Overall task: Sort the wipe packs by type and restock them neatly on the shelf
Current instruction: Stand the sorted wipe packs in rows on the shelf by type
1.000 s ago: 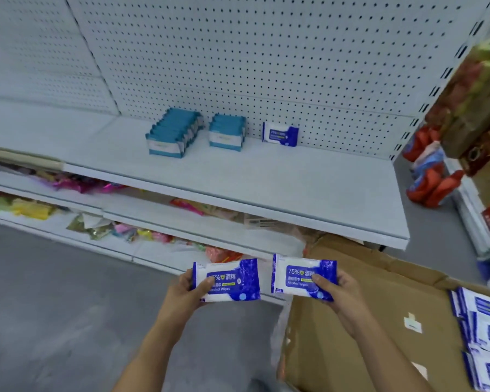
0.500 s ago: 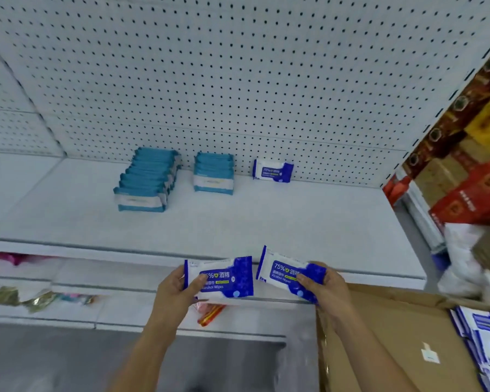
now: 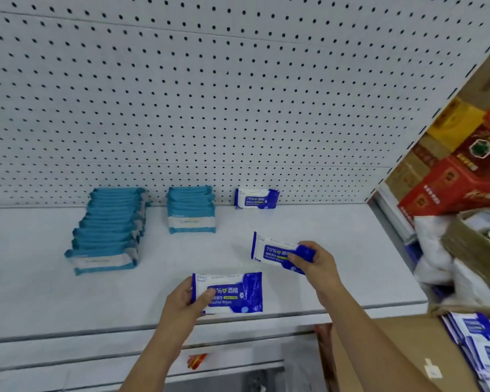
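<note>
My left hand (image 3: pixel 186 302) grips the first blue pack (image 3: pixel 232 292) by its left end, with the thumb curled over the printed front and the fingers behind. This pack is level, over the front part of the shelf (image 3: pixel 345 244). My right hand (image 3: pixel 314 263) pinches the second blue pack (image 3: pixel 269 248) by its right end. This one is tilted, its free end a little higher than the held end, and it is further in over the shelf than my left hand. Whether either pack touches the shelf board, I cannot tell. Beyond my right hand, a little to the left, a third blue pack (image 3: pixel 256 198) stands upright against the pegboard (image 3: pixel 210 94). Beyond my left hand stands the short teal row (image 3: pixel 191 210), and left of it the long teal row (image 3: pixel 108 233), which comes forward about as far as my right hand. Under my right forearm is the cardboard box (image 3: pixel 379 349), with spare blue packs (image 3: pixel 481 343) at its right side. Far to the right of my right hand are red cartons (image 3: pixel 458 179).
</note>
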Tool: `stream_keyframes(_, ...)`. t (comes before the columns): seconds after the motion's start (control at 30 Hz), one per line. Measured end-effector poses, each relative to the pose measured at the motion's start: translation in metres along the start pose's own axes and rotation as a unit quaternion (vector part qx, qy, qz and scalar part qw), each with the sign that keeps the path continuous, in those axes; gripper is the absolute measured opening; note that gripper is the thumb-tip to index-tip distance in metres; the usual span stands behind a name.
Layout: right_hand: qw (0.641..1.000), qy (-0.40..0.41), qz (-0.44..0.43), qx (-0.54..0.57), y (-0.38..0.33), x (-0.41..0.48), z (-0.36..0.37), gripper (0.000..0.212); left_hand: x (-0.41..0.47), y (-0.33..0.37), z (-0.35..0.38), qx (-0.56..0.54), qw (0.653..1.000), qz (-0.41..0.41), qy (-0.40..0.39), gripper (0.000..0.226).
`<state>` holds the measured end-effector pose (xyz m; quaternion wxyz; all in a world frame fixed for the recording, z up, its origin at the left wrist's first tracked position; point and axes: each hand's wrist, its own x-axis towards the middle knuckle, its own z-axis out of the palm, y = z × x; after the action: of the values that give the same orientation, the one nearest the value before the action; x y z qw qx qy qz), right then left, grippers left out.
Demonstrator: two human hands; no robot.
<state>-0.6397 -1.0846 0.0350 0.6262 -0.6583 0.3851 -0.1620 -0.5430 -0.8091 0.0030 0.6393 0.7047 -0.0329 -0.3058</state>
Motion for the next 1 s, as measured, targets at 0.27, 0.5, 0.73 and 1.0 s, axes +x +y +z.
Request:
stream_keyframes(0.27, 0.998, -0.055, -0.028, -0.025, -0.015, 0.129, 0.031, 0.024, 0.051, 0.015, 0.042, 0.007, 0.999, -0.029, 0.013, 0.023)
stream_keyframes(0.5, 0.991, 0.001, -0.098, -0.095, 0.0, 0.208, 0.057, 0.026, 0.091, 0.033, 0.074, 0.017, 0.999, -0.03, 0.038, 0.02)
stream_keyframes(0.73, 0.989, 0.059, -0.075, -0.114, 0.013, 0.225, 0.069, 0.042, 0.119, 0.041, 0.091, 0.032, 0.998, -0.04, 0.037, 0.027)
stream_keyframes(1.0, 0.996, 0.073, -0.048, -0.024, -0.003, 0.197, 0.046, 0.039, 0.136, 0.044, 0.102, 0.012, 0.999, -0.027, 0.021, 0.022)
